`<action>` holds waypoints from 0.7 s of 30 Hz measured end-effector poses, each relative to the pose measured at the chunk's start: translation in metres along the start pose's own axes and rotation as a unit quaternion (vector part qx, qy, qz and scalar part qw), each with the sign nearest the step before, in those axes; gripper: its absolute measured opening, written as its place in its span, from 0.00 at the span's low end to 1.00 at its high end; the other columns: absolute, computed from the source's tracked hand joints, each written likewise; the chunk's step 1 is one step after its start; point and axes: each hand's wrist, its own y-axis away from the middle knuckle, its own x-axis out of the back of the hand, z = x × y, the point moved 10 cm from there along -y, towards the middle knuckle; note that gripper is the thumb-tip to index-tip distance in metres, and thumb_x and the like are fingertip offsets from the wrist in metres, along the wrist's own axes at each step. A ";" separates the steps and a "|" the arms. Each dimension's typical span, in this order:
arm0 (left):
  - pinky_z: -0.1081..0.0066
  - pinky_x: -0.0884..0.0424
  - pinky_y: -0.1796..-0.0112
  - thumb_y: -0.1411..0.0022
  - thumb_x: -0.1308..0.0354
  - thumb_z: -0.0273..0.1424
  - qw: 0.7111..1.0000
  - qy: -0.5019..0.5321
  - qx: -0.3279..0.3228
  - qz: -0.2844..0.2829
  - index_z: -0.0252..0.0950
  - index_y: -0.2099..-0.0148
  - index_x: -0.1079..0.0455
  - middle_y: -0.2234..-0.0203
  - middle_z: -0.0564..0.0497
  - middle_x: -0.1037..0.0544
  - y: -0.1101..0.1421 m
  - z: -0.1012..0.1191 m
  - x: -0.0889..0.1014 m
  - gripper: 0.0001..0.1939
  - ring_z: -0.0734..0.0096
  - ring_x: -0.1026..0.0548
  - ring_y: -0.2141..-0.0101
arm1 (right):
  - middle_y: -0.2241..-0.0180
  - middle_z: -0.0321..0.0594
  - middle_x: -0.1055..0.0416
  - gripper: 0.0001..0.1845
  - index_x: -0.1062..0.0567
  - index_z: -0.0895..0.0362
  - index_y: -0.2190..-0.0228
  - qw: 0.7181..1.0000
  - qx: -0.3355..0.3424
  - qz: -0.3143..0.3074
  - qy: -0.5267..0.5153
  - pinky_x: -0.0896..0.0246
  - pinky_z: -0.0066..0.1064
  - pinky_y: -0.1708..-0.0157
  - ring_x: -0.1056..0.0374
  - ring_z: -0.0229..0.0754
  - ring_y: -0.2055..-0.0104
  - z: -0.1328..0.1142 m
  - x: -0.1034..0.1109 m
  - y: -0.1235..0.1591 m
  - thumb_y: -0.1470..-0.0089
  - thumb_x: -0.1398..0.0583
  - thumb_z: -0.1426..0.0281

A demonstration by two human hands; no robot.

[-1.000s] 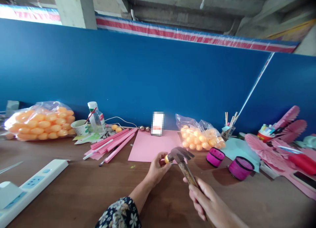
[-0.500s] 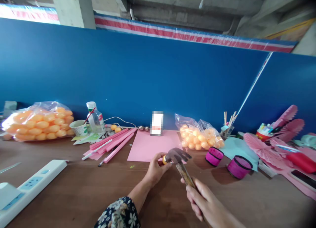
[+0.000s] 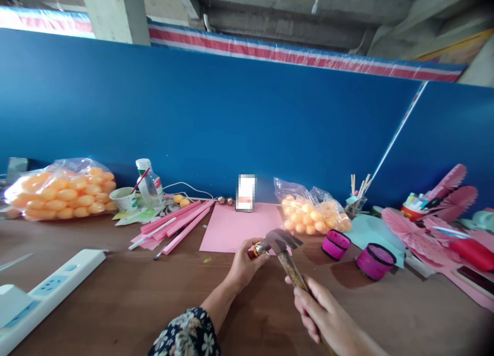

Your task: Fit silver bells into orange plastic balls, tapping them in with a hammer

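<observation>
My left hand (image 3: 243, 266) pinches a small orange ball (image 3: 256, 250) against the brown table, at the near edge of a pink paper sheet (image 3: 239, 226). My right hand (image 3: 328, 317) grips the wooden handle of a claw hammer (image 3: 281, 243). The hammer's metal head rests right on the ball, its claw pointing right. A flowered sleeve covers my left forearm.
Bags of orange balls lie at the far left (image 3: 62, 189) and at centre right (image 3: 314, 212). Pink strips (image 3: 175, 219), a bottle (image 3: 148, 183), a paper cup (image 3: 122, 199), two magenta cups (image 3: 335, 244), pink paper fans (image 3: 428, 227) and a white power strip (image 3: 46, 289) are spread over the table.
The hammer head dipped slightly onto the ball and came back; both hands stay almost where they were.
</observation>
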 end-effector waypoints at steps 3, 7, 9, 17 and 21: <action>0.72 0.33 0.67 0.55 0.38 0.33 1.000 -0.017 0.001 0.008 0.33 0.55 0.36 0.68 0.48 0.26 0.000 -0.001 0.003 0.23 0.72 0.28 0.70 | 0.79 0.28 0.46 0.27 0.39 0.55 0.56 1.000 0.011 0.016 -0.006 0.53 0.20 0.87 0.51 0.27 0.84 -0.003 0.002 0.001 0.51 0.50 0.49; 0.74 0.33 0.69 0.54 0.38 0.33 1.000 -0.011 0.005 0.001 0.34 0.54 0.37 0.63 0.47 0.28 0.001 0.003 0.000 0.24 0.73 0.28 0.70 | 0.78 0.29 0.46 0.27 0.38 0.56 0.57 1.000 0.001 0.003 -0.003 0.53 0.20 0.87 0.50 0.27 0.84 -0.003 0.000 0.001 0.51 0.49 0.50; 0.75 0.33 0.70 0.54 0.38 0.33 1.000 -0.004 0.002 -0.009 0.33 0.56 0.36 0.66 0.48 0.28 0.002 0.006 -0.003 0.21 0.74 0.28 0.70 | 0.78 0.29 0.45 0.27 0.38 0.56 0.57 1.000 -0.005 -0.005 -0.002 0.52 0.21 0.86 0.49 0.28 0.84 -0.004 -0.003 0.002 0.51 0.49 0.50; 0.76 0.35 0.73 0.53 0.39 0.33 1.000 -0.019 -0.003 -0.003 0.32 0.60 0.34 0.74 0.52 0.29 0.002 0.009 -0.003 0.18 0.77 0.32 0.75 | 0.78 0.29 0.46 0.27 0.38 0.57 0.56 1.000 0.006 0.023 0.003 0.54 0.21 0.87 0.51 0.27 0.84 -0.006 -0.001 0.004 0.50 0.49 0.51; 0.76 0.35 0.71 0.55 0.38 0.33 1.000 -0.012 -0.005 -0.012 0.32 0.59 0.34 0.73 0.52 0.28 0.001 0.005 -0.004 0.19 0.76 0.31 0.73 | 0.79 0.29 0.46 0.28 0.37 0.56 0.57 1.000 -0.001 0.025 0.001 0.54 0.21 0.87 0.51 0.27 0.84 -0.004 0.000 0.004 0.52 0.49 0.49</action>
